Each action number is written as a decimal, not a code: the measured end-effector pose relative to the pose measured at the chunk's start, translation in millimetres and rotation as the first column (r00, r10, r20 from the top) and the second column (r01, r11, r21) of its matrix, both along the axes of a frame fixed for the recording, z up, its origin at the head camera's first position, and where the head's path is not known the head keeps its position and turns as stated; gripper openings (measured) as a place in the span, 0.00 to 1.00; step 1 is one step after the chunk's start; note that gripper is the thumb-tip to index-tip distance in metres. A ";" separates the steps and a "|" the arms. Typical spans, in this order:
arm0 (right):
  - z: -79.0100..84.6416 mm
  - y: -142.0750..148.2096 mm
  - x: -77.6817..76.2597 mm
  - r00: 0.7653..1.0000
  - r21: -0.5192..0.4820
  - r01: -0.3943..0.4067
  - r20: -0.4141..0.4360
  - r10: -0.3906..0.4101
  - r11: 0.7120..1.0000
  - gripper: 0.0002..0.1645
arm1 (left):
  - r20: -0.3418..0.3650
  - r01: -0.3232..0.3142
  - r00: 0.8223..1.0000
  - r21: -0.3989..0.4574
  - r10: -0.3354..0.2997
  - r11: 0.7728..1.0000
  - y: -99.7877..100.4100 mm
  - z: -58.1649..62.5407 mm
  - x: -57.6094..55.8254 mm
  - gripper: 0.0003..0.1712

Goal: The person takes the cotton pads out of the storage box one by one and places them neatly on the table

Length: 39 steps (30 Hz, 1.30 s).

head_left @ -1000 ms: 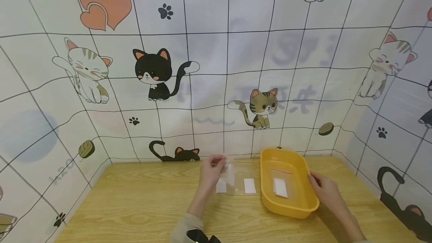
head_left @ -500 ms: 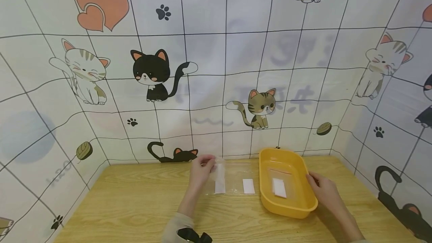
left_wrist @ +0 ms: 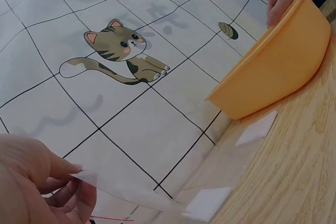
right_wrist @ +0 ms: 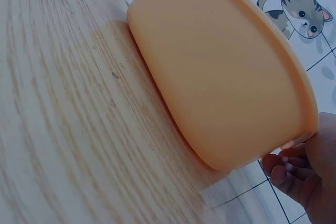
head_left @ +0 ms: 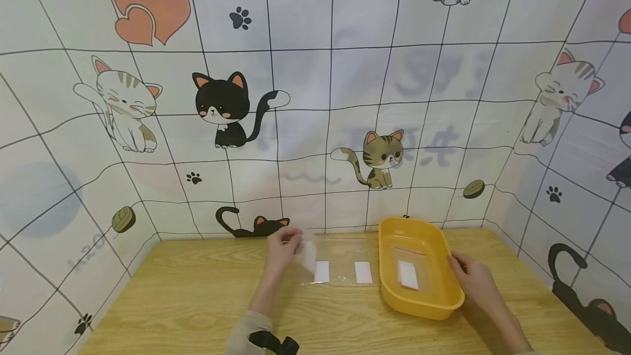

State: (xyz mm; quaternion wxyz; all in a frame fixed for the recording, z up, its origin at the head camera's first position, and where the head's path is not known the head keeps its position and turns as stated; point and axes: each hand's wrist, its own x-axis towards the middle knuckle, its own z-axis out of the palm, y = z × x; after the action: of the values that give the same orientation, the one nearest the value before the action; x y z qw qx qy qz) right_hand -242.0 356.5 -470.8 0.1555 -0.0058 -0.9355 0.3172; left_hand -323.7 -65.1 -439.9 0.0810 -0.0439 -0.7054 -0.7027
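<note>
My left hand (head_left: 280, 253) pinches the top edge of a clear zip bag (head_left: 307, 255), which hangs tilted at the left end of a row of bags. In the left wrist view, the thumb and fingertips hold the thin film (left_wrist: 126, 188) by its corner. Two flat clear bags with white labels (head_left: 363, 272) lie on the table just right of it. My right hand (head_left: 474, 275) grips the right rim of a yellow plastic basin (head_left: 419, 308), thumb on the rim in the head view. Inside the basin lies another clear bag with a red seal line and white label (head_left: 408, 275).
The wooden table (head_left: 207, 295) meets a cat-print cloth wall (head_left: 305, 179) right behind the bags and basin. Cloth also rises on the left and right sides.
My left hand has moved left with the pinched bag, drawing it off the bag lying beneath, whose white label now shows. My right hand stays on the basin rim.
</note>
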 end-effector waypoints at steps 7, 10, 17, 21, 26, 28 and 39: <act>0.5 0.0 0.1 1.000 0.003 -0.001 -0.002 0.001 1.000 0.31 | -0.004 -0.038 0.999 -0.015 0.038 0.999 -11.5 -5.1 -3.7 0.09; 0.6 0.0 -0.2 1.000 0.005 -0.002 0.003 0.002 1.000 0.31 | 0.013 -0.060 0.998 -0.028 0.060 0.998 -15.6 -7.1 -3.4 0.08; 0.3 -0.4 -0.3 1.000 0.013 0.000 -0.004 0.000 1.000 0.30 | 0.037 -0.079 0.996 -0.054 0.081 0.995 -25.5 -12.6 -5.4 0.08; 0.3 -0.9 -0.2 1.000 0.023 0.011 0.005 -0.011 1.000 0.30 | 0.045 -0.100 0.993 -0.099 0.105 0.990 -34.0 -16.0 -7.3 0.09; 0.0 -0.9 -0.3 1.000 0.021 0.015 0.015 -0.016 1.000 0.31 | 0.092 -0.116 0.988 -0.087 0.124 0.989 -43.6 -22.8 -9.4 0.11; 0.0 -0.9 -0.2 1.000 0.019 0.015 0.012 -0.015 1.000 0.31 | 0.108 -0.126 0.985 -0.090 0.136 0.988 -46.4 -24.4 -9.1 0.11; -0.8 -0.5 -0.6 1.000 0.015 0.017 0.016 -0.017 1.000 0.31 | 0.143 -0.159 0.974 -0.137 0.178 0.978 -58.1 -28.1 -7.6 0.11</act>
State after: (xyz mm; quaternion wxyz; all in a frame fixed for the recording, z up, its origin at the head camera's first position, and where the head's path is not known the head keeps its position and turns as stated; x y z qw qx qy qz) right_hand -242.6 356.0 -471.6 0.1507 -0.0151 -0.9389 0.3089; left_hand -331.3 -123.2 -468.0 0.0828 0.0658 -0.7533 -0.6491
